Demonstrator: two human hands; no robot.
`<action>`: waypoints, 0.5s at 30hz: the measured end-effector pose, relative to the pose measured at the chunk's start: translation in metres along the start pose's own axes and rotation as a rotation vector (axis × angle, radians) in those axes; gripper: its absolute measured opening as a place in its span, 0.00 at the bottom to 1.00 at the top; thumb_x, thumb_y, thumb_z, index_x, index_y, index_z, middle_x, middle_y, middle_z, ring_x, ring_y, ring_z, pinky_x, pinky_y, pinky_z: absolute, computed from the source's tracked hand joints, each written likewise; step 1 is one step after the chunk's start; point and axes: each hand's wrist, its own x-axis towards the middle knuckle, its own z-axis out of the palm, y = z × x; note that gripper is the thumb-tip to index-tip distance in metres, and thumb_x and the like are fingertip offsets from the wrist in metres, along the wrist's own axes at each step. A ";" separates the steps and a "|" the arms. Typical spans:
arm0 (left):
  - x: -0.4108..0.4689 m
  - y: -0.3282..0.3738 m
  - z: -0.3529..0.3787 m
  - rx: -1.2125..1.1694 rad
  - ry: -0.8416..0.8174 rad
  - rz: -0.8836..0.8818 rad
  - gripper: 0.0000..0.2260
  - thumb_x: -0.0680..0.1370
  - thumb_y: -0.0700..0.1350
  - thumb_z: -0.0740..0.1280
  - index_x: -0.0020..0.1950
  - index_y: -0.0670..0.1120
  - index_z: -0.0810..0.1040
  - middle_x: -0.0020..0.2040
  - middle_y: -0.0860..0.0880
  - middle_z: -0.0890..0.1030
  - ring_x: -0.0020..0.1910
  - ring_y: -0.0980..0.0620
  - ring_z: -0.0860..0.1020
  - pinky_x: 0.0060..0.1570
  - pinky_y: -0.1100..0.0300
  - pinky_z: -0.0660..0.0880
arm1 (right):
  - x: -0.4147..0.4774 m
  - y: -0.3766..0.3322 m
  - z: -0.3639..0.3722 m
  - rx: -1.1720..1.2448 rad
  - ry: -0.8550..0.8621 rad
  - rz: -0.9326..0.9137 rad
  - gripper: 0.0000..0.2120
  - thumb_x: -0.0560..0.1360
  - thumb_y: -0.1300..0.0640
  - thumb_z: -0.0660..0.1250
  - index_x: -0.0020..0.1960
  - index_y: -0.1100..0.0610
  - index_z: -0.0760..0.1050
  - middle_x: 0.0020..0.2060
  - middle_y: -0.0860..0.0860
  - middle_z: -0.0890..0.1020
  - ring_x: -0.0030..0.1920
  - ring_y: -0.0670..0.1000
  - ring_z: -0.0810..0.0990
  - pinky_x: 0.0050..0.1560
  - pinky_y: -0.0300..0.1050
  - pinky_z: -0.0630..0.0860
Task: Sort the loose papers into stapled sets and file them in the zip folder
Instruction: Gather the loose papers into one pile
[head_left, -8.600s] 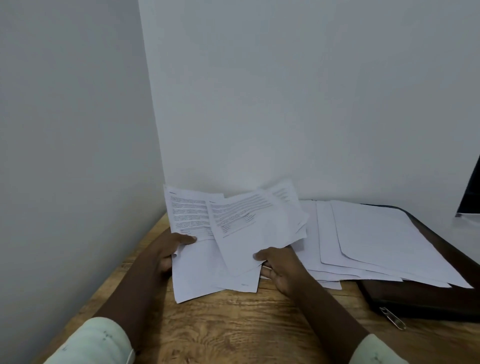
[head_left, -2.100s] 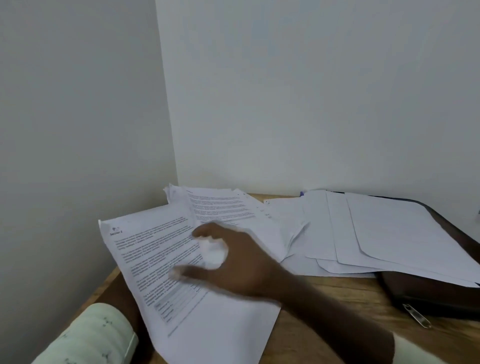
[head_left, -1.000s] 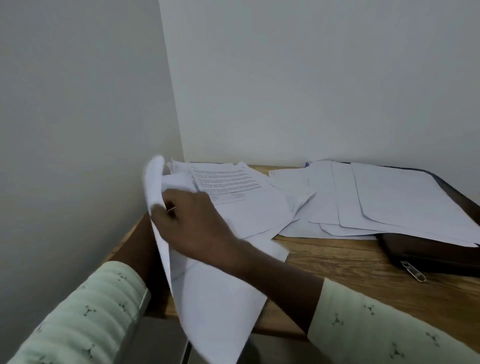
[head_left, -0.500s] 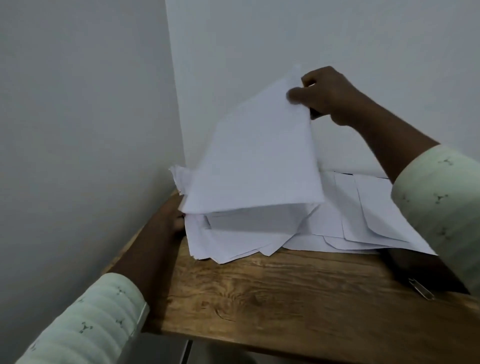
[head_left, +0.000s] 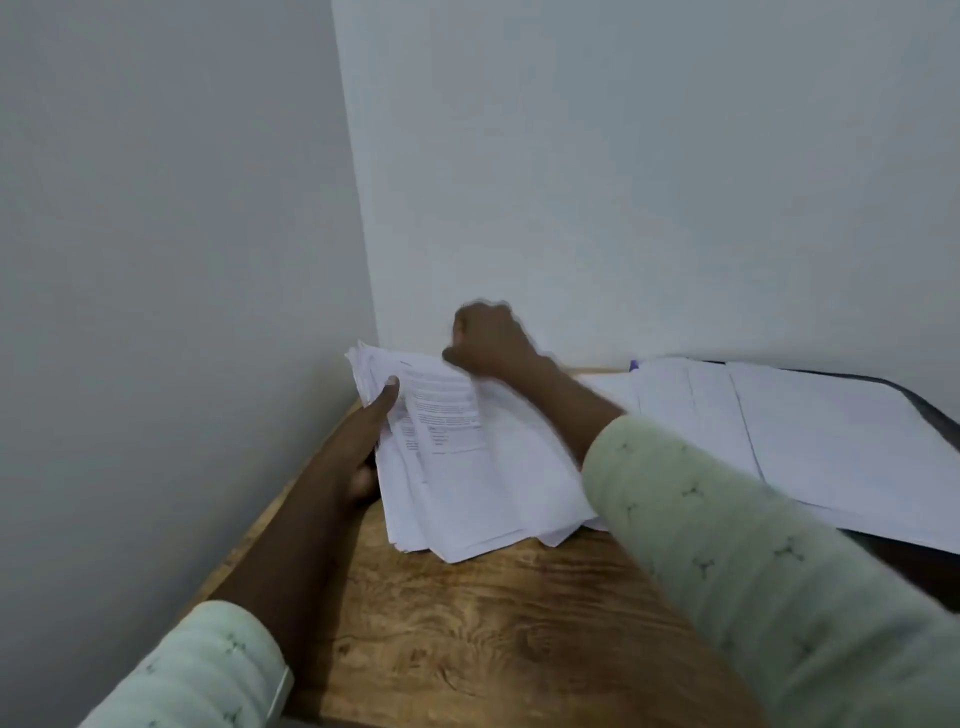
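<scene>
Your left hand (head_left: 363, 447) grips the left edge of the stack of papers (head_left: 493, 493), thumb on top and fingers curled underneath. Your right hand (head_left: 488, 338) is blurred, but its fingers look curled, pinching the far edge of the top sheet (head_left: 447, 410), which is printed side up. The stack lies in the corner of the bench (head_left: 467, 634), its edges fanned and uneven. More sheets (head_left: 831, 441) are spread out to the right, lying on top of the dark zip folder (head_left: 935, 408), only its rim showing.

You seem to be leafing through to find which pages belong together. Hold the left edge down firmly, so that lifting one sheet doesn't drag its neighbours along. Take a single page at its corner, read its heading, and lay it on a pile of its own. Square each set against the bench before stapling; I can't see a stapler. Clear the sheets off the folder before you open it.
</scene>
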 end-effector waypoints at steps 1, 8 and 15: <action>0.000 0.002 0.003 0.014 -0.011 0.000 0.22 0.80 0.62 0.61 0.64 0.47 0.79 0.54 0.45 0.86 0.48 0.49 0.86 0.37 0.58 0.82 | -0.001 0.002 0.019 0.036 -0.032 0.022 0.07 0.72 0.58 0.67 0.48 0.61 0.78 0.50 0.60 0.81 0.54 0.60 0.79 0.48 0.42 0.73; 0.016 0.006 0.003 0.117 0.004 -0.056 0.17 0.77 0.42 0.71 0.65 0.40 0.78 0.59 0.40 0.83 0.54 0.41 0.83 0.58 0.47 0.78 | -0.004 0.031 0.028 0.284 -0.202 0.200 0.22 0.82 0.48 0.58 0.57 0.65 0.79 0.50 0.61 0.82 0.50 0.57 0.79 0.58 0.49 0.74; 0.022 0.008 0.000 0.022 -0.127 0.057 0.22 0.77 0.31 0.62 0.71 0.40 0.73 0.64 0.39 0.80 0.61 0.37 0.80 0.56 0.44 0.80 | -0.017 0.139 -0.014 0.302 0.019 0.335 0.50 0.67 0.32 0.72 0.77 0.56 0.58 0.73 0.54 0.68 0.73 0.55 0.67 0.71 0.51 0.65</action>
